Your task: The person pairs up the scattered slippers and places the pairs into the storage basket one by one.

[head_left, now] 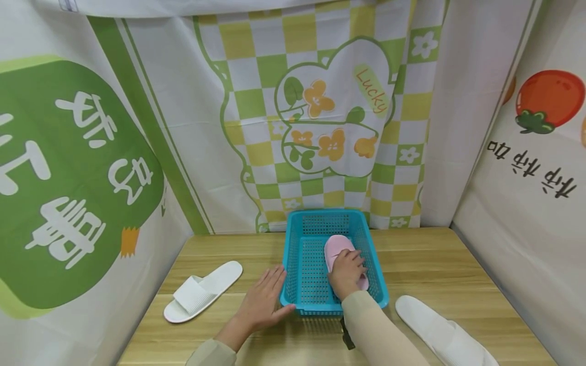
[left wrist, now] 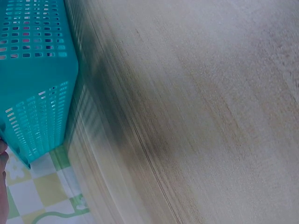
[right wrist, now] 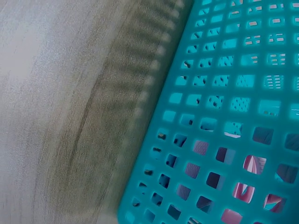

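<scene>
A pink slipper (head_left: 338,245) lies in the right side of a blue plastic basket (head_left: 293,239), toe toward the back. My right hand (head_left: 347,272) reaches over the front rim and grips the slipper, partly covering it. At the basket's front left corner, my left hand (head_left: 265,300) touches the rim with fingers straight. In the left wrist view only a sliver of that hand (left wrist: 3,191) shows beside the basket (left wrist: 37,79). Through the holes of the basket wall (right wrist: 224,116), bits of pink show in the right wrist view; the right hand is not visible there.
One white slipper (head_left: 201,292) lies on the wooden table (head_left: 426,264) left of the basket. Another white slipper (head_left: 446,330) lies at the front right, cut off by the frame. Printed cloth (head_left: 320,193) hangs behind the basket and along both sides.
</scene>
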A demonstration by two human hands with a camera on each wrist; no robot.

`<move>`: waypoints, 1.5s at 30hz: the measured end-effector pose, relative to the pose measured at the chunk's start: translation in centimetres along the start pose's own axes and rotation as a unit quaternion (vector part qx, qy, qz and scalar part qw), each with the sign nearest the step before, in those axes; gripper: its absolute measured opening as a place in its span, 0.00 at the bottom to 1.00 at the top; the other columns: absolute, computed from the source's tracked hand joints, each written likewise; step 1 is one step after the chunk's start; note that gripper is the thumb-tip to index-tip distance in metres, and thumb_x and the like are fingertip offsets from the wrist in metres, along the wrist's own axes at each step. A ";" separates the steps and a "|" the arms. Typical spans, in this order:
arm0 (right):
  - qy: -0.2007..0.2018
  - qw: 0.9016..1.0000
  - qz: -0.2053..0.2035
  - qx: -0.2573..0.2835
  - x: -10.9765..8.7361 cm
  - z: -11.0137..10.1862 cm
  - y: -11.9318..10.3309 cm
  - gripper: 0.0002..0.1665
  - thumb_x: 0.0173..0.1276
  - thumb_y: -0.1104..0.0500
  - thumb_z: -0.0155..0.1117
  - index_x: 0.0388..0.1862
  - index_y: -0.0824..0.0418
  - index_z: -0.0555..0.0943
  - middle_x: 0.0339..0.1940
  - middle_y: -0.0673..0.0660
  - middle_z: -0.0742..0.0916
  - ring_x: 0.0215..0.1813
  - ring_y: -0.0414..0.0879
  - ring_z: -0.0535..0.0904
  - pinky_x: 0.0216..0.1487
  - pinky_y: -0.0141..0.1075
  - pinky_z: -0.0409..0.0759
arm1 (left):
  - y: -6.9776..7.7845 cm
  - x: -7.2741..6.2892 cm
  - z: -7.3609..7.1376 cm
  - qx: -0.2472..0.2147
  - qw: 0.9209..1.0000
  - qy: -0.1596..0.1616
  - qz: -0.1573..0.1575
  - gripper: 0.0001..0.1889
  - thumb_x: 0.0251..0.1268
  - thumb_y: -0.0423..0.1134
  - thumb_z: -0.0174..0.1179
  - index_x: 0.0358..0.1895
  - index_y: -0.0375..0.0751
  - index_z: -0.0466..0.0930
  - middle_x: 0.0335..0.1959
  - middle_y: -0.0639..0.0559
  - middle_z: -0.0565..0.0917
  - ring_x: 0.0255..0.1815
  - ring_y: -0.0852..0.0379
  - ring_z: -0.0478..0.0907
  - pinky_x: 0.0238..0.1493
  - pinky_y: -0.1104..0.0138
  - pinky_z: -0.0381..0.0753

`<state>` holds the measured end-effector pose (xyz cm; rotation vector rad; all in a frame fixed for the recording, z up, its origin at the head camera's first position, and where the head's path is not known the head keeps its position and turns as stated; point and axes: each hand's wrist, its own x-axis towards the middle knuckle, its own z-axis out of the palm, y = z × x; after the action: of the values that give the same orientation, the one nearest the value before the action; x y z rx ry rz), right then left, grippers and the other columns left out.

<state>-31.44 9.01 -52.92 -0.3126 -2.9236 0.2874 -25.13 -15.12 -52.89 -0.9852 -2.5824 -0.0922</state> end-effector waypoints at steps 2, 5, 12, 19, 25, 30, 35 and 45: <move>-0.004 1.000 0.001 -0.002 0.0 -0.1 0.0 0.55 0.51 0.45 0.77 0.64 0.80 0.62 0.63 0.84 0.66 0.60 0.78 0.67 0.52 0.68 0.71 | 0.0 0.0 0.1 -0.001 1.000 -0.004 -0.002 0.46 0.68 0.67 0.43 0.70 0.27 0.61 0.72 0.36 0.62 0.73 0.43 0.57 0.72 0.55 0.55; -0.006 1.000 0.002 -0.005 -0.1 -0.3 0.0 0.55 0.51 0.45 0.77 0.64 0.80 0.62 0.63 0.83 0.67 0.60 0.77 0.68 0.52 0.68 0.71 | 0.0 0.0 0.1 -0.001 1.000 -0.011 -0.005 0.46 0.68 0.68 0.43 0.71 0.27 0.60 0.73 0.36 0.61 0.74 0.44 0.55 0.72 0.55 0.53; -0.008 1.000 0.002 -0.010 -0.1 -0.3 0.0 0.58 0.50 0.44 0.77 0.65 0.80 0.61 0.63 0.84 0.66 0.60 0.77 0.67 0.51 0.67 0.72 | 0.1 0.0 0.0 0.004 1.000 -0.007 -0.001 0.46 0.68 0.67 0.43 0.70 0.26 0.60 0.72 0.36 0.61 0.74 0.43 0.56 0.72 0.56 0.53; -0.002 1.000 0.001 -0.016 -0.3 -0.3 0.0 0.57 0.50 0.44 0.77 0.65 0.79 0.62 0.63 0.83 0.67 0.61 0.77 0.67 0.52 0.68 0.71 | 0.1 0.1 -0.1 0.007 1.000 -0.009 0.002 0.45 0.68 0.67 0.43 0.70 0.26 0.61 0.72 0.35 0.61 0.74 0.44 0.55 0.72 0.56 0.53; -0.006 1.000 -0.003 -0.016 -0.2 -0.5 -0.1 0.53 0.54 0.45 0.74 0.66 0.77 0.62 0.64 0.82 0.66 0.61 0.78 0.66 0.52 0.68 0.71 | 0.1 0.1 -0.1 0.006 1.000 -0.007 0.005 0.45 0.68 0.67 0.42 0.70 0.26 0.61 0.72 0.35 0.62 0.74 0.43 0.56 0.72 0.55 0.54; -0.002 1.000 -0.009 -0.011 -0.1 -1.0 -0.2 0.53 0.55 0.45 0.74 0.67 0.77 0.62 0.64 0.81 0.67 0.61 0.78 0.66 0.53 0.67 0.71 | 0.0 0.1 -0.1 0.002 1.000 -0.008 0.006 0.45 0.68 0.67 0.43 0.70 0.26 0.60 0.72 0.35 0.62 0.73 0.42 0.56 0.72 0.55 0.54; -0.002 1.000 -0.018 -0.008 0.0 -1.7 -0.5 0.54 0.55 0.45 0.74 0.67 0.77 0.62 0.65 0.81 0.67 0.61 0.77 0.66 0.54 0.67 0.71 | -0.2 0.1 0.0 -0.004 1.000 -0.008 0.003 0.46 0.68 0.67 0.42 0.71 0.26 0.60 0.72 0.35 0.62 0.73 0.41 0.57 0.72 0.55 0.53; 0.009 0.999 -0.035 -0.009 0.6 -3.2 -1.1 0.55 0.55 0.41 0.73 0.68 0.76 0.63 0.65 0.80 0.68 0.61 0.77 0.67 0.56 0.65 0.69 | -0.2 0.1 0.0 0.001 1.000 -0.010 0.003 0.46 0.68 0.67 0.42 0.71 0.27 0.60 0.72 0.35 0.61 0.73 0.41 0.57 0.72 0.56 0.52</move>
<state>-31.52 8.66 -49.53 -0.2132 -2.9135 0.2476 -25.26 -15.21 -52.82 -0.9966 -2.5970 -0.0780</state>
